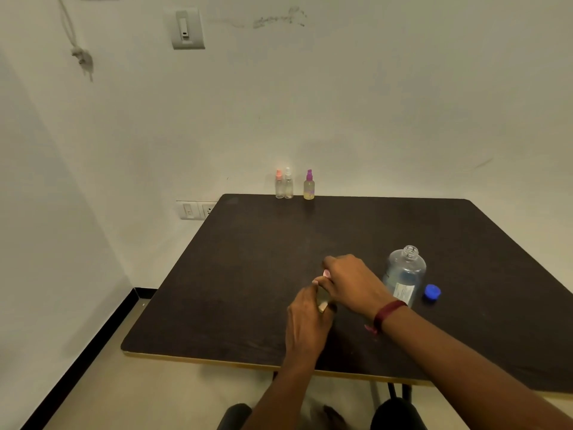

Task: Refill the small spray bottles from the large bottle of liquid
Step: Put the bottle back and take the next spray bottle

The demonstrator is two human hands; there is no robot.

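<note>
My left hand [307,318] grips a small clear spray bottle [323,301] standing on the dark table [235,274]. My right hand [350,282] curls over its top and holds the pink spray cap [326,273]. The large clear bottle [404,276] stands uncapped just right of my hands, with liquid in its lower part. Its blue cap [432,292] lies on the table beside it. At the table's far edge stand three more small spray bottles: one with a pink top [279,185], one with a white top [288,184], and a yellowish one with a purple top [309,186].
The table stands against a white wall with a socket plate [195,210] at its far left corner. A switch box [187,27] is mounted higher on the wall. The table's front edge [248,364] is close to my body.
</note>
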